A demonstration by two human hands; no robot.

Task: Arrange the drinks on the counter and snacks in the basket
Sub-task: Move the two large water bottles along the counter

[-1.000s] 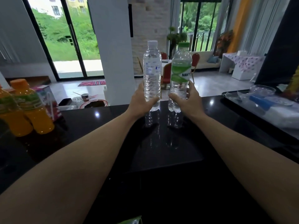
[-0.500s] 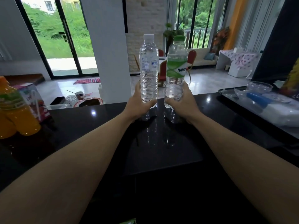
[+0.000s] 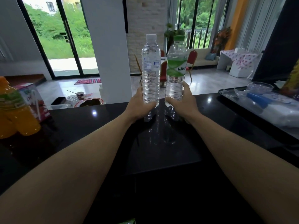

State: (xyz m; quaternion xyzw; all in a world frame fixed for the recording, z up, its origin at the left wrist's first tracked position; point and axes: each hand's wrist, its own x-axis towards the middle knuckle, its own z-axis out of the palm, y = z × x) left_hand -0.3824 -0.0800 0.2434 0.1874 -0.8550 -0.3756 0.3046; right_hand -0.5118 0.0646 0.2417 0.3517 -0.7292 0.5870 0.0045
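Two water bottles stand upright side by side near the far edge of the black counter (image 3: 161, 151). My left hand (image 3: 140, 105) grips the base of the clear bottle with the white cap (image 3: 151, 68). My right hand (image 3: 182, 103) grips the base of the green-labelled bottle with the green cap (image 3: 176, 68). The bottles nearly touch. At the far left stand orange juice bottles (image 3: 17, 110) with a pink drink carton (image 3: 34, 101) behind them. No basket is in view.
A black tray (image 3: 226, 92) at the right holds clear plastic containers, a blue item and white packaging. A green packet corner (image 3: 127, 221) shows at the bottom edge. Beyond the counter are a white pillar, dishes on a lower surface and glass doors.
Both hands have carried the bottles a little farther away toward the counter's far edge. The view has shifted, so the orange bottles sit farther left.
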